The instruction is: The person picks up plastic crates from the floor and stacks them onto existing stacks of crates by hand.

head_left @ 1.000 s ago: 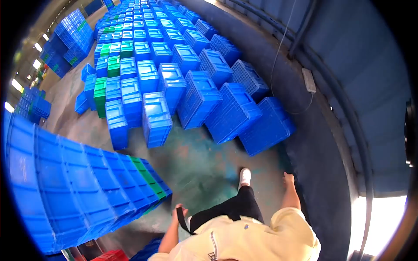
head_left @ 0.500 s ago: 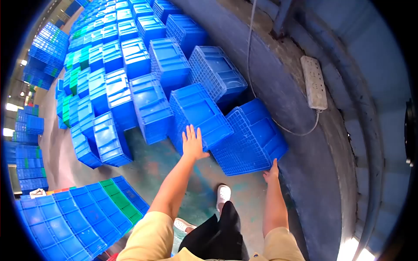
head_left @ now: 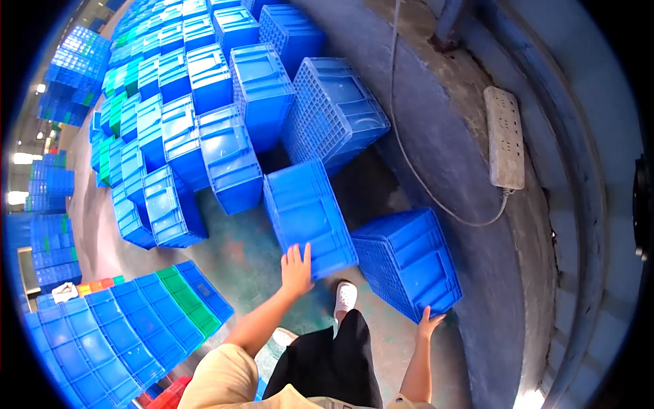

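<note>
My left hand [head_left: 297, 270] is closed over the near left edge of a blue plastic crate [head_left: 310, 211], its fingers lying on the smooth ribbed face and its thumb hidden. To the right, a second blue crate [head_left: 415, 255] with a grid-patterned side stands tilted. My right hand [head_left: 428, 323] grips that crate's near lower corner, with part of the fingers out of sight behind it. The two crates nearly touch at one corner, and a dark gap separates them from the large grid-sided crate [head_left: 334, 112] behind.
Rows of blue and green crates [head_left: 184, 129] stretch away at upper left. A blue and green crate stack [head_left: 129, 334] stands at lower left. Along the right runs a grey concrete ledge [head_left: 436, 123] carrying a white power strip [head_left: 505, 136] and its cable [head_left: 443, 211].
Both crates under my hands have come towards me and away from the row, opening a gap behind them. My left hand has moved down to the crate's near edge; my right hand has also lowered.
</note>
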Demonstrator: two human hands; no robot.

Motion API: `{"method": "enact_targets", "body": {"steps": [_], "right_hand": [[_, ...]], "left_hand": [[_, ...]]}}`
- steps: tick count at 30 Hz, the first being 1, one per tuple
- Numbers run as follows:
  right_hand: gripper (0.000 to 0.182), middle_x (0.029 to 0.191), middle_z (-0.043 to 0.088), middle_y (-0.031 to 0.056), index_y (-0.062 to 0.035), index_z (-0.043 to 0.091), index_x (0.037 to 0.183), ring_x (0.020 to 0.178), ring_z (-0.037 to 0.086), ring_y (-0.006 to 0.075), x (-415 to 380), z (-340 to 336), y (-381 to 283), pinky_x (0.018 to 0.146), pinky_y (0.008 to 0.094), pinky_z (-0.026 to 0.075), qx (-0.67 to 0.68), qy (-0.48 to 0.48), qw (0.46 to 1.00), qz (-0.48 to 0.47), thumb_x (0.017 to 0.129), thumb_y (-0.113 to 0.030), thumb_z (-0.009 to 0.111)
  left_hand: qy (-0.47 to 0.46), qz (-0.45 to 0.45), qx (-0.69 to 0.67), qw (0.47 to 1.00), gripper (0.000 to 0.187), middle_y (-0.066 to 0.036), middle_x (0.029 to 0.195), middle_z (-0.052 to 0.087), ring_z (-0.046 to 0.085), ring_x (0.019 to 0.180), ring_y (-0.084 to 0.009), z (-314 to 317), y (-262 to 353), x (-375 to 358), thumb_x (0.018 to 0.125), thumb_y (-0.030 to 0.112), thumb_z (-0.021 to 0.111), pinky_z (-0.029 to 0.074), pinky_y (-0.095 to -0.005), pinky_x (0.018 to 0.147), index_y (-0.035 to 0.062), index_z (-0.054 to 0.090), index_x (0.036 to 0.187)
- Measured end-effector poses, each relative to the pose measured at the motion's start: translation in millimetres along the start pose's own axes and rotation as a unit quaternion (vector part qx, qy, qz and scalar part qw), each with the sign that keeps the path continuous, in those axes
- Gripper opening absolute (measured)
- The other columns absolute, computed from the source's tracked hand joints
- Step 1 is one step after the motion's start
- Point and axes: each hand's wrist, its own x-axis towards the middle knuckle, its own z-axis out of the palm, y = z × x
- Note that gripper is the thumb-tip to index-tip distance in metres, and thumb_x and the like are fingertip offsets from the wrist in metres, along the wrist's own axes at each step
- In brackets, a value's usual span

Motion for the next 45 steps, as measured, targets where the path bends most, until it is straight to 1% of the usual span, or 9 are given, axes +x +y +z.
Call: {"method": "enact_targets", "body": {"steps": [1,4,8,11,18,20,27,40,45], "right_hand": [[0.094,0.134,0.02,0.0192,0.0016,0.004,0.131,0.123,0.019,0.0358,-2.4,-3.0,1.0,0.098,0.0481,0.019,-0.352,0.112,0.92,-0.13,0.072,-0.05,0.056],[0.099,0.135,0.017,0.0207,0.0015,0.013,0.131,0.124,0.014,0.0389,-6.0,6.2,-72.2,0.099,0.0509,0.013,-0.515,0.027,0.811,-0.276,0.066,-0.061,0.053],[0.093,0.124,0.036,0.0227,0.0008,0.029,0.123,0.113,0.036,0.0387,-2.8,36.4,-101.5,0.093,0.0471,0.027,-0.478,-0.058,0.796,-0.366,0.06,-0.06,0.06],[0.075,0.084,0.059,0.022,-0.0014,0.044,0.108,0.078,0.058,0.0363,-9.0,58.5,-104.4,0.075,0.0418,0.044,-0.489,-0.203,0.81,-0.253,0.059,-0.055,0.064],[0.058,0.078,0.06,0.0206,-0.0022,0.046,0.096,0.071,0.059,0.0358,-151.4,134.1,-173.8,0.065,0.0421,0.047,-0.508,-0.246,0.755,-0.333,0.061,-0.045,0.066],[0.055,0.078,0.06,0.0202,-0.0023,0.045,0.093,0.07,0.059,0.0358,-190.1,146.8,-192.5,0.063,0.0423,0.047,-0.5,-0.267,0.739,-0.364,0.062,-0.043,0.066],[0.047,0.071,0.058,0.0159,-0.0027,0.042,0.083,0.063,0.059,0.0332,-333.7,206.8,-171.5,0.056,0.0408,0.047,-0.454,-0.381,0.591,-0.546,0.061,-0.035,0.069],[0.047,0.078,0.055,0.013,-0.0037,0.042,0.086,0.073,0.058,0.0295,-428.3,198.5,-55.7,0.058,0.04,0.046,-0.52,-0.389,0.494,-0.578,0.061,-0.031,0.07],[0.078,0.109,0.045,0.0175,0.003,0.036,0.116,0.106,0.039,0.0345,-440.4,142.5,-54.8,0.092,0.0426,0.027,-0.319,-0.367,0.58,-0.653,0.056,-0.028,0.074]], "left_hand": [[-0.021,0.006,0.0,1.0,0.102,-0.022,0.121,0.033,0.032,0.113,-0.0351,8.8,-4.9,-28.7,0.046,0.028,0.075,0.028,-0.0443,0.09,0.0048,0.021,0.129],[-0.069,-0.01,0.03,0.997,0.099,-0.021,0.119,0.035,0.034,0.111,-0.0337,48.7,-26.4,-108.7,0.047,0.032,0.075,0.029,-0.0439,0.088,0.0043,0.024,0.128],[-0.129,-0.184,-0.121,0.967,0.083,-0.021,0.115,0.041,0.039,0.107,-0.032,63.5,-58.3,-153.3,0.053,0.038,0.074,0.032,-0.0412,0.086,-0.0004,0.036,0.117],[0.106,-0.284,-0.372,0.877,0.068,-0.017,0.09,0.051,0.05,0.08,-0.026,100.6,-93.5,-144.0,0.057,0.035,0.075,0.042,-0.0332,0.069,-0.004,0.043,0.102],[0.133,-0.474,-0.493,0.717,0.061,-0.008,0.078,0.053,0.05,0.067,-0.0139,96.1,-129.8,-132.8,0.06,0.02,0.076,0.043,-0.0276,0.058,-0.0031,0.039,0.102],[0.204,-0.504,-0.604,0.583,0.057,-0.008,0.078,0.053,0.051,0.065,-0.0144,115.7,-128.5,-160.9,0.063,0.015,0.073,0.044,-0.0274,0.056,-0.0023,0.037,0.105],[0.058,-0.527,-0.763,0.371,0.03,-0.009,0.078,0.051,0.053,0.071,-0.0181,173.5,-114.8,-292.3,0.066,0.002,0.052,0.048,-0.0296,0.057,0.0017,0.036,0.092],[-0.08,-0.501,-0.789,0.346,0.043,-0.01,0.083,0.055,0.056,0.071,-0.0193,236.4,-107.3,-395.3,0.064,0.006,0.058,0.047,-0.03,0.059,-0.0004,0.043,0.103],[-0.145,-0.445,-0.816,0.338,0.048,-0.014,0.093,0.056,0.057,0.085,-0.0224,236.7,-128.6,-416.4,0.071,0.017,0.06,0.046,-0.0337,0.07,0.0009,0.039,0.11]]}}
